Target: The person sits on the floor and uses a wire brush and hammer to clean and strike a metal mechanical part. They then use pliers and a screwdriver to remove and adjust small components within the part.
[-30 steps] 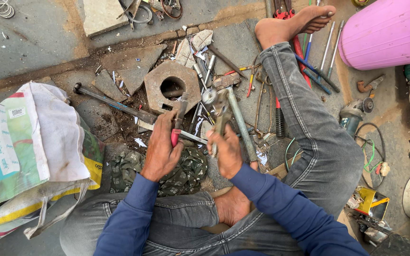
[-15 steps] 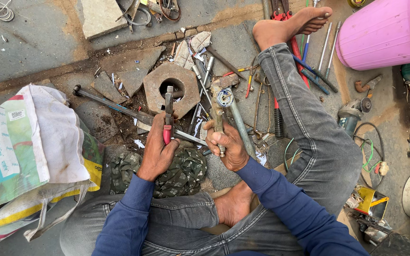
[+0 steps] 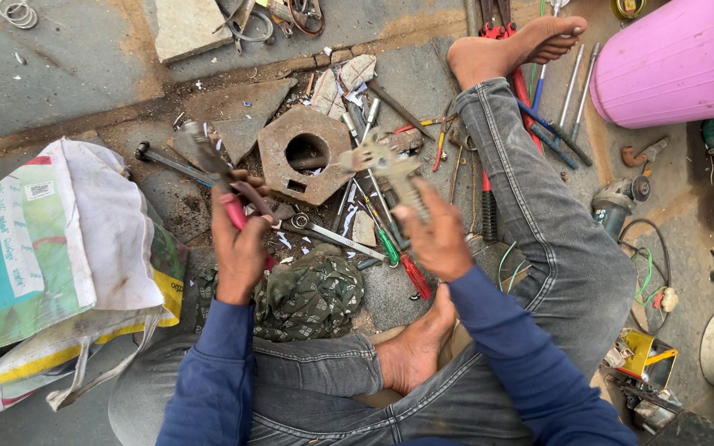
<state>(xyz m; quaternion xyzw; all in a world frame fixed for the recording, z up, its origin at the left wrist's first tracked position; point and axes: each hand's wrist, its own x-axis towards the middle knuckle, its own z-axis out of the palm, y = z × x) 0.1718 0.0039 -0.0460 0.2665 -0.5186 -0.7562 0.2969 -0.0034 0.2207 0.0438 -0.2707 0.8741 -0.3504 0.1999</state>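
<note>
I sit on the ground with one leg stretched out. My left hand [image 3: 240, 239] grips red-handled pliers [image 3: 212, 165], their jaws pointing up and to the left. My right hand [image 3: 433, 235] holds a grey metal adjustable wrench [image 3: 390, 169] by its handle, its head blurred and raised over the tools. Between the two hands, on the ground, lies a rusty hexagonal metal block [image 3: 303, 153] with a round hole in it.
Screwdrivers and spanners [image 3: 390, 248] lie scattered by the block. A camouflage cloth [image 3: 307, 293] lies at my knee, a printed woven sack [image 3: 35, 248] at left. A pink bucket [image 3: 671, 62] stands at upper right, and wires and small parts [image 3: 646, 272] lie at right.
Both hands have lifted apart: the left swung the pliers from over the block to the left, and the right raised the wrench up and to the right.
</note>
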